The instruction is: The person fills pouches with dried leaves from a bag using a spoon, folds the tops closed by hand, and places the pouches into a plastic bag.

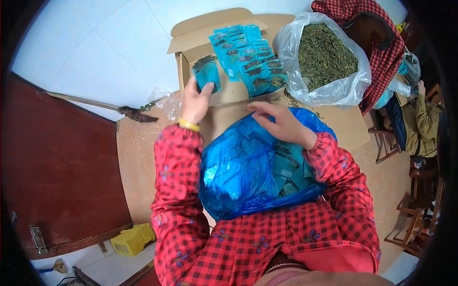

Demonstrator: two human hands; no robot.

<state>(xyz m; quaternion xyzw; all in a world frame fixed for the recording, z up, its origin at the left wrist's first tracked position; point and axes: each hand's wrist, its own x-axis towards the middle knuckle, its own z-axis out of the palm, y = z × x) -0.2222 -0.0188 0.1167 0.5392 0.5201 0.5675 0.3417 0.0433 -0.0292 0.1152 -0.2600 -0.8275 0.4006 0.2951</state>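
Note:
My left hand (pixel 194 104), with a yellow bracelet at the wrist, grips a small teal pouch (pixel 208 76) by its lower part, at the left side of an open cardboard box (pixel 229 93). Dark leafy material shows at the pouch's top. My right hand (pixel 286 126) hovers over the blue plastic bag (pixel 231 169) on my lap, fingers stretched out with nothing visible in them. Inside that bag lie several teal pouches (pixel 286 168). Overlapping rows of teal pouches (pixel 245 59) with dark contents fill the box's right part.
A clear plastic bag (pixel 359 88) of dried green leaves (pixel 327 57) stands right of the box. Red checked cloth (pixel 389 62) lies beyond it. Another person (pixel 422 124) sits at far right. A dark red door (pixel 62 167) and yellow container (pixel 133 239) are at left.

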